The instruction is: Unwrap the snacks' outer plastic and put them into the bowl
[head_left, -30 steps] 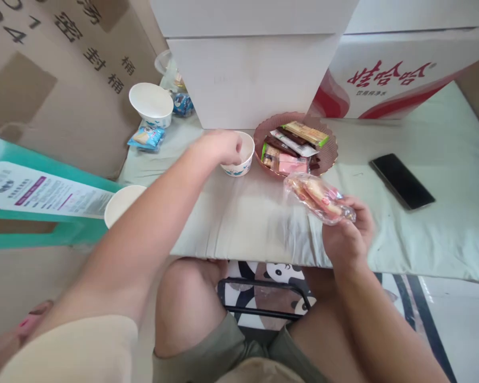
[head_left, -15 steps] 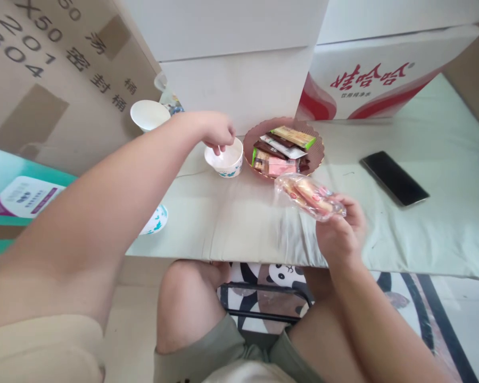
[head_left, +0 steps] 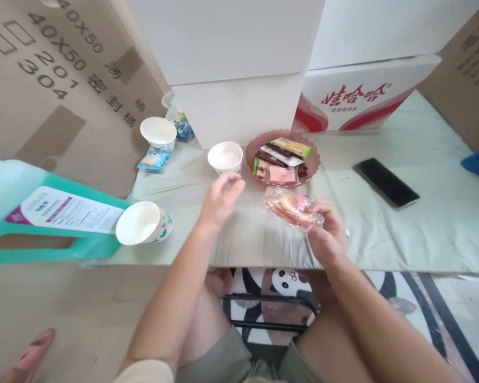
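Note:
My right hand (head_left: 328,231) pinches one end of a clear plastic packet (head_left: 287,207) with reddish and pale yellow pieces inside. It holds the packet just in front of the pink scalloped plate (head_left: 317,169). That plate bears several wrapped snack bars (head_left: 283,151). My left hand (head_left: 222,199), a little blurred, hovers in front of a white paper bowl (head_left: 225,155); its fingers are loosely apart and nothing shows in them. The bowl stands upright beside the plate, and the part of its inside that I can see is white.
More paper bowls stand at left, one at the back (head_left: 158,133) and one tipped near the edge (head_left: 139,223). Close by are a blue snack packet (head_left: 154,161) and a green-and-white jug (head_left: 75,213). A black phone (head_left: 386,182) lies at right. Boxes (head_left: 239,106) line the back.
My left hand has drawn back from above the middle bowl toward me and its fingers have loosened. My right hand has shifted slightly left with the packet. The view has tilted and moved left.

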A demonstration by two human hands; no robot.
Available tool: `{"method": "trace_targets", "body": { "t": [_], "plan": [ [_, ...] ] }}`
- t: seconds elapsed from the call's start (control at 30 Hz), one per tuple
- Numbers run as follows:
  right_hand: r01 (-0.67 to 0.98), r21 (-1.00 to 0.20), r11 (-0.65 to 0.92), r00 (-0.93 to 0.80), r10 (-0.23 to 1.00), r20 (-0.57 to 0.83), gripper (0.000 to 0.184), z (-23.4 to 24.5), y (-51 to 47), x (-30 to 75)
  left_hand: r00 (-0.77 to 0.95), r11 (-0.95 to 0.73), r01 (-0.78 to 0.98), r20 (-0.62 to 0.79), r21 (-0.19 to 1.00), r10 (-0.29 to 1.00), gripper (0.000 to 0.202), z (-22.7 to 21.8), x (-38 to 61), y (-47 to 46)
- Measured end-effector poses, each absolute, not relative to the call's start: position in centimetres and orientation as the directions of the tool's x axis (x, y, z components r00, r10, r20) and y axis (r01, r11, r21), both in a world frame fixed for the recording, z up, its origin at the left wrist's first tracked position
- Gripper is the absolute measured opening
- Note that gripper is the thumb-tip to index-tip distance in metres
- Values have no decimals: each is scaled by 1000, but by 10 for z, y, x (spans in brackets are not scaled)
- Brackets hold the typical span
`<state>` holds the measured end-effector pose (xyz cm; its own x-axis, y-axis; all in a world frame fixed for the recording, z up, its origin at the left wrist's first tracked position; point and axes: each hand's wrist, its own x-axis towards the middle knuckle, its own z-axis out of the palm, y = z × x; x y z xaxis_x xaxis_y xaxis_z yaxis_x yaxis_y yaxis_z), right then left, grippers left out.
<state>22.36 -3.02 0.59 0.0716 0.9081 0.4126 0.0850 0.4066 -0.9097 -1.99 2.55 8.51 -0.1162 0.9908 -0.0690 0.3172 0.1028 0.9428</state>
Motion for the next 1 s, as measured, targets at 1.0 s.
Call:
{"method": "trace_targets", "body": {
  "t": [1.0],
  "plan": [
    [288,-782,552,-255,832,493,45,-2,-29,161,248,453,-511,-380,730,891,60,22,-38,-13]
  ]
}}
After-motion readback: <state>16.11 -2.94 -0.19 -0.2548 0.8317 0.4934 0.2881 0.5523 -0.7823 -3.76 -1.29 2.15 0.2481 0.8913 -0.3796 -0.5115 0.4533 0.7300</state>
